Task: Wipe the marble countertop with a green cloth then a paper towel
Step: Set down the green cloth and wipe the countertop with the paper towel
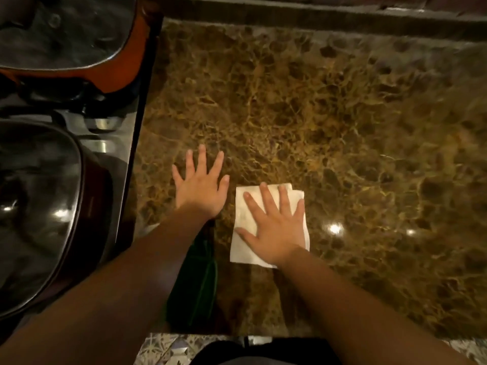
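A brown veined marble countertop (329,114) fills most of the view. My right hand (274,225) lies flat with spread fingers on a folded white paper towel (243,243) near the front of the counter, pressing it down. My left hand (201,185) rests flat on the bare marble just left of the towel, fingers apart, holding nothing. A dark green cloth (196,283) lies crumpled on the counter near the front edge, partly hidden under my left forearm.
A stove sits left of the counter with a dark lidded pot (39,206) in front and an orange pot with a glass lid (66,35) behind. A raised dark ledge (316,14) runs along the back. The counter's front edge (263,334) meets a patterned floor below.
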